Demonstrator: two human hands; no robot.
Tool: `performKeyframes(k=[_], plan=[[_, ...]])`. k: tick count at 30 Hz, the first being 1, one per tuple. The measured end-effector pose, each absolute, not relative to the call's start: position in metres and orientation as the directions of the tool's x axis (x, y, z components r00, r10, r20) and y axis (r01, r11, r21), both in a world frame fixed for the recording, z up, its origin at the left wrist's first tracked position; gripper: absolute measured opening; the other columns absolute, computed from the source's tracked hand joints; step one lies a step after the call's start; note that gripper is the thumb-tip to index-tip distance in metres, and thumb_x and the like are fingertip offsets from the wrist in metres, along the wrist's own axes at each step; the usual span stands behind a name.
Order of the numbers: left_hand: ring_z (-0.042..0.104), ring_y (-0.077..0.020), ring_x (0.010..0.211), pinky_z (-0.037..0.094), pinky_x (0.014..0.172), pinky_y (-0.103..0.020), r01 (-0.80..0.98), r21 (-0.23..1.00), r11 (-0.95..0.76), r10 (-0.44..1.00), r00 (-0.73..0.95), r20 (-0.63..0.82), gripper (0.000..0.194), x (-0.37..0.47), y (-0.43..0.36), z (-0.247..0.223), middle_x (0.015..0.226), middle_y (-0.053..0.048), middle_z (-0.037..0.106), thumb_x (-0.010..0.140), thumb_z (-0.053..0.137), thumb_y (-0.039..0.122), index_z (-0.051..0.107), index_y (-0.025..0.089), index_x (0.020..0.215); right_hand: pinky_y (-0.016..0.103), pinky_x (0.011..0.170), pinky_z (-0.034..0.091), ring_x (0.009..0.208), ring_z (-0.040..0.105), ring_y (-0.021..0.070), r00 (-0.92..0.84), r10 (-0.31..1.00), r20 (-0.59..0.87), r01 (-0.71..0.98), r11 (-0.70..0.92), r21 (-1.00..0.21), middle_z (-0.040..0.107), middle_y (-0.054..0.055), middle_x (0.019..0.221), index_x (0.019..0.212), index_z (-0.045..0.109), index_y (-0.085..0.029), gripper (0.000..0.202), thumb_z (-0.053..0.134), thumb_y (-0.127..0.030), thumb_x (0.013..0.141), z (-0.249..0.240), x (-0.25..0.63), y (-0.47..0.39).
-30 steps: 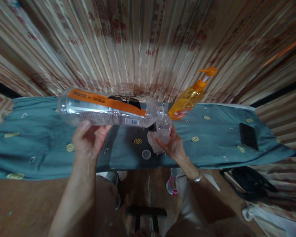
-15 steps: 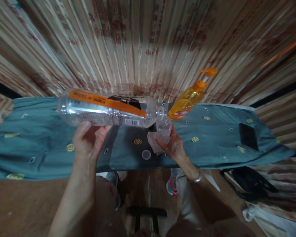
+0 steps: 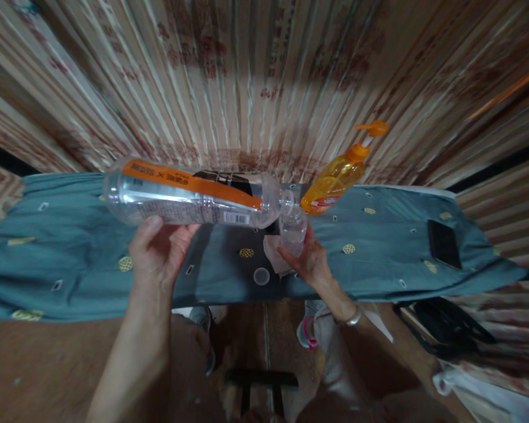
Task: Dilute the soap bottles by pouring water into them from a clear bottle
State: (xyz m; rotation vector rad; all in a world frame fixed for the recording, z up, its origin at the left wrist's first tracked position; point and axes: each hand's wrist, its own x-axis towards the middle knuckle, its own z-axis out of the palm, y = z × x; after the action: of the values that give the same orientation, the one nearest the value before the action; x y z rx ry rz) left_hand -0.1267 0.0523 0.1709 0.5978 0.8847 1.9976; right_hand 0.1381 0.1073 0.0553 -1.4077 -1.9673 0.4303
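My left hand holds a large clear bottle with an orange and silver label from below, tipped on its side with its mouth to the right. That mouth meets the top of a small clear bottle, which my right hand grips upright. Just behind the small bottle stands a pump bottle of yellow liquid with an orange pump. A pale cloth or tissue lies beside the small bottle, and a small round clear lid is in front of it.
A green patterned cloth covers the narrow table. A dark phone-like slab lies at its right. Behind hangs a pleated curtain. On the floor at the right are a black bag and a whitish plastic bag.
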Motion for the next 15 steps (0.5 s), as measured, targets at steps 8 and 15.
performKeyframes(k=[8, 15], plan=[[0.062, -0.0316, 0.13, 0.054, 0.11, -0.05, -0.532, 0.74, -0.412, 0.847, -0.524, 0.095, 0.05, -0.127, 0.0528, 0.1708, 0.106, -0.001, 0.079, 0.056, 0.086, 0.025, 0.072, 0.031, 0.104, 0.065, 0.098, 0.057, 0.122, 0.067, 0.0391, -0.179, 0.925, 0.334, 0.689, 0.361, -0.629, 0.065, 0.024, 0.138, 0.154, 0.034, -0.016, 0.092, 0.069, -0.055, 0.078, 0.0557, 0.1371, 0.1064], [0.062, -0.0319, 0.129, 0.054, 0.109, -0.051, -0.52, 0.753, -0.402, 0.848, -0.522, 0.092, 0.05, -0.1261, 0.0525, 0.1722, 0.109, -0.002, 0.079, 0.056, 0.086, 0.025, 0.072, 0.03, 0.104, 0.065, 0.098, 0.057, 0.124, 0.066, 0.0384, -0.183, 0.93, 0.32, 0.71, 0.35, -0.611, 0.063, 0.023, 0.141, 0.154, 0.031, -0.017, 0.092, 0.068, -0.055, 0.079, 0.0546, 0.1371, 0.1065]])
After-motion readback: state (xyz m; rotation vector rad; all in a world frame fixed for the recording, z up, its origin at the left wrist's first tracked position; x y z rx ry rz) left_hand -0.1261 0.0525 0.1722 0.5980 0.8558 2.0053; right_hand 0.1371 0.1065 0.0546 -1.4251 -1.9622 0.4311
